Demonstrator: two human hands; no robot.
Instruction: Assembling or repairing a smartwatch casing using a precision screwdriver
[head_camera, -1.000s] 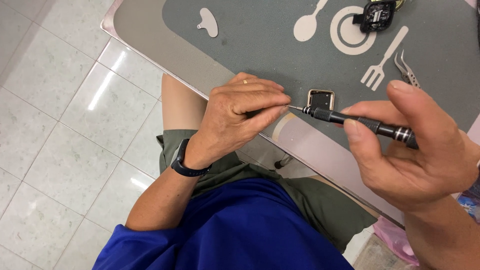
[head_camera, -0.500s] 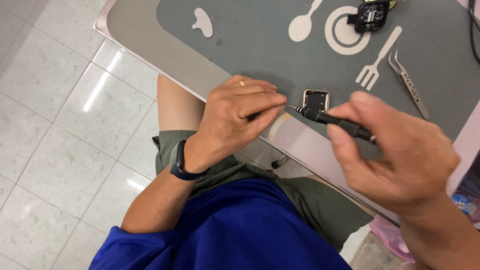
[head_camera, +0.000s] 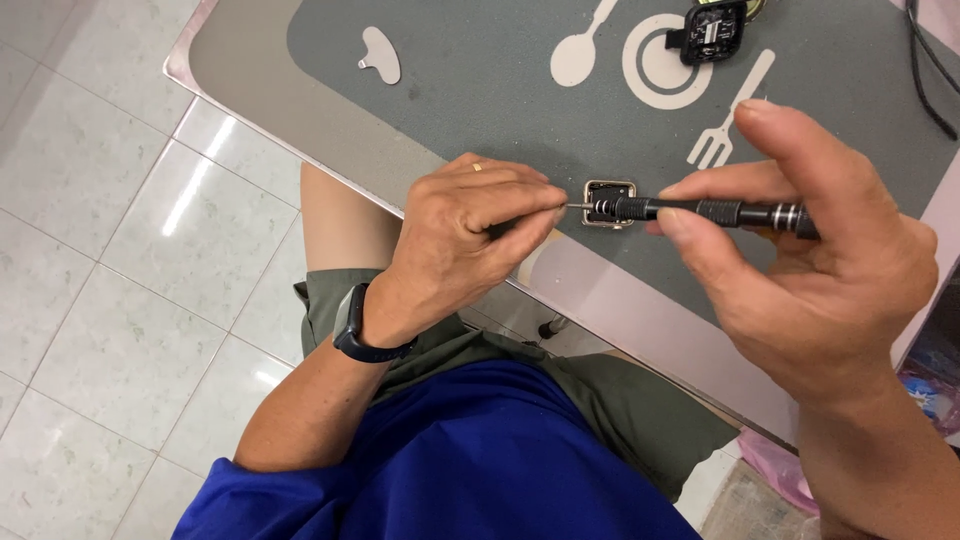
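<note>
The right hand (head_camera: 810, 270) pinches a black precision screwdriver (head_camera: 700, 211) between thumb and fingers, its tip meeting the left hand's (head_camera: 470, 240) closed fingertips, which seem to pinch something unseen, just beside the small square metal casing (head_camera: 609, 203) on the grey mat (head_camera: 480, 90); seating the tip likely needs steadiness.

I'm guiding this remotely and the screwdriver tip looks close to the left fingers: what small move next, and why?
Probably seat the tip of the precision screwdriver straight on whatever the left hand pinches, before turning. The right hand holds the tool level, its tip meets the left fingertips beside the small square metal case, and the pinched piece is hidden.
</note>
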